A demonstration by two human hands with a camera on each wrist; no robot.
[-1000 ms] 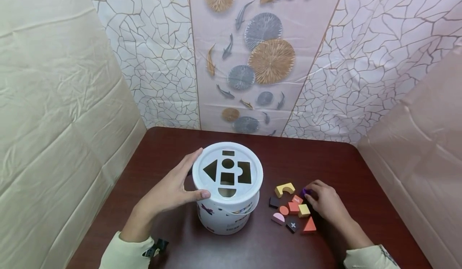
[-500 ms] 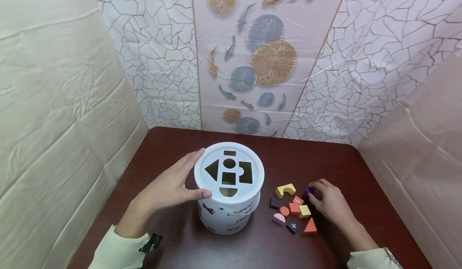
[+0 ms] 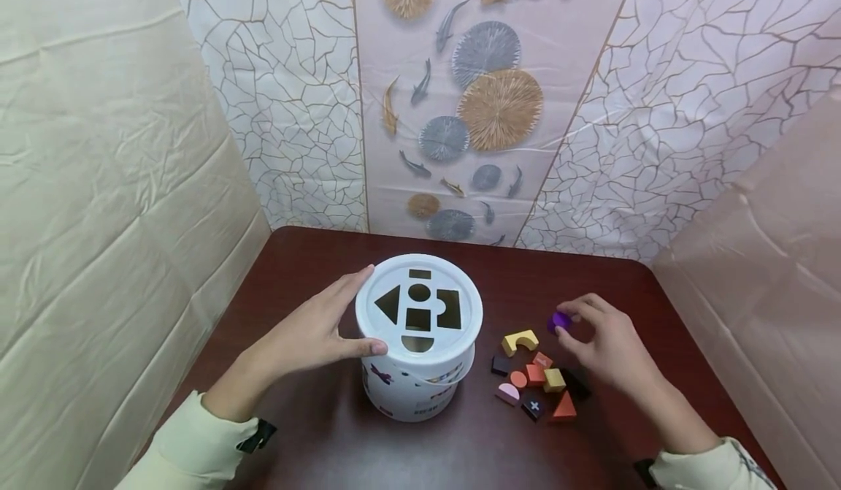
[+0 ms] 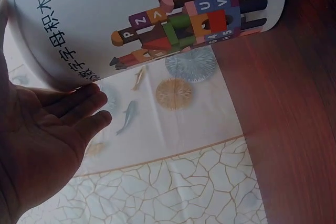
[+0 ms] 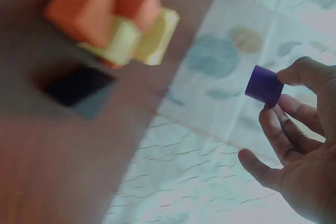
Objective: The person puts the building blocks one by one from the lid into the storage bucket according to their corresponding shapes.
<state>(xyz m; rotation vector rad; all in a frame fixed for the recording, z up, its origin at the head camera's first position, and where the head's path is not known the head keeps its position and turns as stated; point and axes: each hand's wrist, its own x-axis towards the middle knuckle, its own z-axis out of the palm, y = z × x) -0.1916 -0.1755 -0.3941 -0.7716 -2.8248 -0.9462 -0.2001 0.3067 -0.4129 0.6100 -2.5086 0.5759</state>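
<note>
My left hand rests against the left side of a white bucket, fingers and thumb stretched along the rim of its lid. The lid has several cut-out holes: a triangle, a circle, rectangles, a half circle and a notched shape. In the left wrist view, the fingers of that hand touch the bucket's printed wall. My right hand pinches a purple cylinder block between thumb and fingertips, raised above the table. The right wrist view shows the purple cylinder held at its edge.
Right of the bucket lie loose blocks: a yellow arch, a pink half circle, a red triangle, a black block with a plus sign and several others. A black block lies below my right hand. Fabric walls enclose the dark table.
My right hand has lifted the purple cylinder off the table, exposing a black block beneath the hand. The left hand stays at the bucket's rim.
</note>
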